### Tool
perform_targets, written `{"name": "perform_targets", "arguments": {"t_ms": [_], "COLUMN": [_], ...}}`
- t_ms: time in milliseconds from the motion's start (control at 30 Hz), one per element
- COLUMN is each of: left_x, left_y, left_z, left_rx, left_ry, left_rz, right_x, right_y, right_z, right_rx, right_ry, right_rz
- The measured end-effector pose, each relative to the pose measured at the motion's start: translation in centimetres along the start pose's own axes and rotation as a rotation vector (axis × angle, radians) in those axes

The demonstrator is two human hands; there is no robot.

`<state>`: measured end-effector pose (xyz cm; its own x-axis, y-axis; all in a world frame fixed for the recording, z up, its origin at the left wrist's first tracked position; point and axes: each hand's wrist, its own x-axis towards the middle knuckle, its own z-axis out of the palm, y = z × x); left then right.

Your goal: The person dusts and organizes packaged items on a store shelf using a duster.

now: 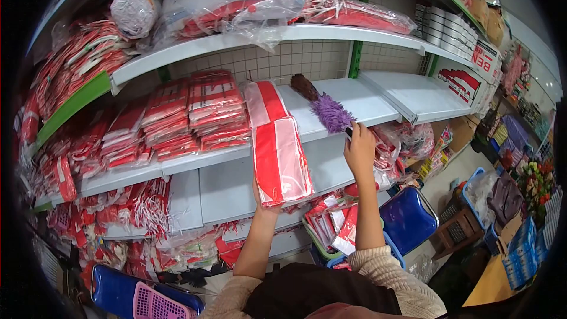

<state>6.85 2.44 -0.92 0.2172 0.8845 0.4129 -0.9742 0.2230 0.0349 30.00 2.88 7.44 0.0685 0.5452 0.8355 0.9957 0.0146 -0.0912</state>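
Observation:
My left hand holds up a stack of red-and-white items in clear plastic, gripping its lower edge; the stack leans against the white shelf. My right hand grips the handle of a purple feather duster, whose head lies on the same shelf, beside a brown duster head. Further stacks of red-and-white packs stand on the shelf to the left.
Upper shelf carries bagged red goods. A blue plastic chair stands below right, a blue-and-pink basket lower left. A green basket of red packs sits under the shelf. A shop aisle with goods runs off to the right.

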Motion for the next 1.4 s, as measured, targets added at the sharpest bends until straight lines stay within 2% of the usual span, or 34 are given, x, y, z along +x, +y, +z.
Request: {"name": "perform_targets", "arguments": {"t_ms": [67, 100, 233, 300, 367, 400, 433, 500, 600, 667, 700, 767, 800, 900, 967, 1000, 1100, 1133, 1167, 1233, 1333, 1367, 1400], "left_x": [-0.4, -0.5, 0.0, -0.1, -0.1, -0.2, -0.3, -0.6, -1.2, -1.5, -1.5, -1.2, -1.3, -1.1, -1.4, -1.7, -1.8, -0.9, -1.0, -1.9, -1.0, -0.6, -1.2], "left_y": [-0.1, -0.2, 0.0, -0.4, -1.1, -1.5, -1.8, -2.4, -3.0, -3.2, -3.4, -3.8, -3.8, -3.0, -2.8, -2.7, -2.6, -3.4, -3.4, -4.4, -3.6, -3.2, -3.5], "left_z": [1.2, 1.7, -1.4, -1.2, 0.1, 0.8, 1.5, 2.6, 4.2, 4.6, 4.0, 1.9, 1.4, -5.5, -7.6, -8.3, -9.1, -2.8, -2.2, 4.9, -1.2, -6.0, -1.4], "left_rx": [0.038, 0.055, -0.086, -0.068, -0.053, -0.052, -0.052, -0.068, -0.054, -0.079, 0.010, 0.192, 0.155, -0.083, -0.098, -0.106, -0.129, -0.007, 0.117, 0.152, -0.021, 0.083, 0.085], "left_ry": [-0.028, -0.043, 0.140, 0.096, 0.031, 0.000, -0.029, -0.077, -0.119, -0.071, -0.039, 0.021, -0.047, 0.146, 0.112, 0.096, 0.041, 0.020, 0.102, 0.078, -0.050, 0.142, 0.165], "left_rz": [-0.038, -0.059, -0.048, -0.105, -0.177, -0.212, -0.243, -0.297, -0.352, -0.382, -0.347, -0.276, -0.325, -0.192, -0.221, -0.237, -0.282, -0.384, -0.353, -0.386, -0.352, -0.273, -0.409], "right_x": [-0.5, -1.0, -5.6, -8.9, -12.8, -14.4, -18.7, -21.6, -24.0, -24.0, -23.4, -23.1, -22.7, -23.1, -22.4, -21.9, -21.8, -21.3, -21.6, -22.4, -22.5, -22.6, -22.7], "right_y": [1.5, 1.5, 0.8, 0.6, 1.2, 1.6, 3.9, 4.9, 6.9, 7.9, 7.7, 7.9, 7.9, 9.5, 10.0, 10.0, 10.1, 9.8, 10.2, 11.1, 10.4, 10.5, 10.8], "right_z": [2.2, 2.5, 3.2, 2.9, 3.7, 3.6, 8.3, 7.3, 5.5, 2.1, 0.3, -1.5, -2.9, -4.5, -5.8, -6.4, -5.5, -5.3, -4.8, -3.6, -4.7, -5.0, -5.4], "right_rx": [0.002, 0.036, 0.262, 0.438, 0.480, 0.579, 0.959, 1.132, 1.031, 0.578, 0.332, 0.270, 0.253, 0.133, 0.050, -0.014, -0.057, -0.111, -0.150, -0.227, -0.106, -0.023, 0.059], "right_ry": [-0.375, -0.332, -0.168, -0.141, -0.212, -0.344, -0.191, -0.197, -0.050, -0.135, -0.168, -0.148, -0.177, -0.164, -0.149, -0.208, -0.168, -0.185, -0.208, -0.254, -0.174, -0.187, -0.202], "right_rz": [0.096, 0.127, 0.309, 0.418, 0.466, 0.555, 0.661, 0.832, 0.770, 0.799, 0.805, 0.689, 0.625, 0.316, 0.137, 0.119, 0.299, 0.382, 0.430, 0.524, 0.423, 0.357, 0.292]}}
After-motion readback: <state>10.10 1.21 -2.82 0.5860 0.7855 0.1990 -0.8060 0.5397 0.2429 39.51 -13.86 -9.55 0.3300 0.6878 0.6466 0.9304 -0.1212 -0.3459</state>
